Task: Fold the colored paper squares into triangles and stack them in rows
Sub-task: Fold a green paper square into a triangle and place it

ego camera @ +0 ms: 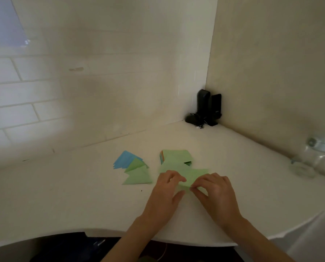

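Both forearms are stretched forward over the white table (63, 195), palms down. The left hand (166, 193) and the right hand (214, 190) are set close together, fingers curled, each pinching the near edge of a light green paper sheet (192, 175) lying flat between and just beyond them. The stack of unfolded squares (176, 156) is just behind that sheet. Folded blue and green triangles (134, 168) lie overlapped to the left, apart from the hands.
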